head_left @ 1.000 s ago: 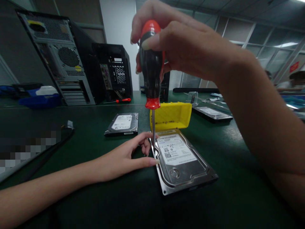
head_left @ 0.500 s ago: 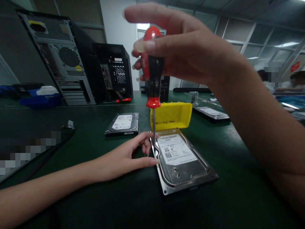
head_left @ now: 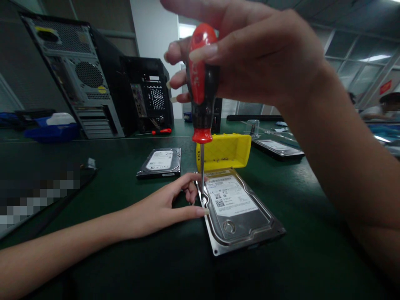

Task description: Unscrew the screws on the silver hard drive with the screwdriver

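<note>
Red and black, the screwdriver (head_left: 204,110) stands almost upright in my right hand (head_left: 262,54), viewed from my remote station, its handle grasped between thumb and fingers while the forefinger reaches out past the top. The shaft runs down to the left edge of the hard drive (head_left: 239,204), which lies label up on the dark green table (head_left: 140,266); from here I cannot tell whether the tip sits in a screw. My left hand (head_left: 168,208) rests beside the drive, loosely open, thumb and forefinger touching its left edge on either side of the tip, the other fingers curled; how firmly they press I cannot tell. Just behind the drive I see a yellow bin (head_left: 225,146) with small dark pieces along its floor. A second drive (head_left: 161,161) lies beyond my left hand, a third drive (head_left: 278,149) to the right of the bin, near a clear cup (head_left: 253,128). Farther back stand a large computer tower (head_left: 90,75) and a smaller black case (head_left: 151,93).
</note>
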A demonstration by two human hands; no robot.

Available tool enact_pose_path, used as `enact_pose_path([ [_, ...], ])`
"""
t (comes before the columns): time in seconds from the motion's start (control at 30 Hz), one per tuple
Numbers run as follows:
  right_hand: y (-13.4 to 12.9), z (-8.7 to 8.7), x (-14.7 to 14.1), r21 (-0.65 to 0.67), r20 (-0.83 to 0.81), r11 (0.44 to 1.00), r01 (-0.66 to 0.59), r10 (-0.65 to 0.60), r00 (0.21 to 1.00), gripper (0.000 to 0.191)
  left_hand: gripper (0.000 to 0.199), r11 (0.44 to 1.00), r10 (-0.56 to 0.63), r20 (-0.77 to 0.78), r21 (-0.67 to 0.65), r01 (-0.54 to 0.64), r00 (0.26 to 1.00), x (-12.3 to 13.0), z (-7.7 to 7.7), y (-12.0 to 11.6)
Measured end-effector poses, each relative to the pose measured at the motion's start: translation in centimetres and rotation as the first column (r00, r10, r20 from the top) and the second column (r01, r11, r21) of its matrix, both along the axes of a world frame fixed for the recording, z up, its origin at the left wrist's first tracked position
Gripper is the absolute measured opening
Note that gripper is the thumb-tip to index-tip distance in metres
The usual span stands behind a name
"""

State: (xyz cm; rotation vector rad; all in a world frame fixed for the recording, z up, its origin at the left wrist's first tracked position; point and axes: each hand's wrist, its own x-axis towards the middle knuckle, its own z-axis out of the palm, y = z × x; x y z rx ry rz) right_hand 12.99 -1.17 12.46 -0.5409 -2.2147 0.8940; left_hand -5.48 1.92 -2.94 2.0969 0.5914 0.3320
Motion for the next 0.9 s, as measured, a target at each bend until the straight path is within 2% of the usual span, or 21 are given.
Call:
enact_pose_path([
  [0.23,0.0,0.2,0.3,-0.015,0.000,1.000,-0.010,0.010,1.000,0.069,0.053,1.000,0.001,-0.013,-0.008,-0.001,1.000,-0.1,-0.1,0.2],
  [0.57,0.7,1.2,3.1,-0.069,0.121,0.972,-0.225,0.232,0.965,0.077,0.057,1.000,0.004,-0.019,-0.010,-0.004,1.000,0.0,-0.1,0.2],
  [0.67,1.1,1.2,3.3,-0.092,0.148,0.970,-0.225,0.237,0.960,0.076,0.057,1.000,0.009,-0.021,-0.011,-0.009,1.000,0.1,-0.1,0.3],
  [0.77,1.5,1.0,3.1,-0.020,0.150,0.981,-0.192,0.193,0.970,0.072,0.057,1.000,0.012,-0.035,-0.009,-0.012,0.999,0.2,0.1,0.2],
  [0.9,1.7,0.7,2.6,0.133,0.127,0.978,-0.161,0.145,0.981,0.054,0.056,1.000,0.009,-0.046,-0.001,-0.010,0.999,0.2,0.4,0.1],
])
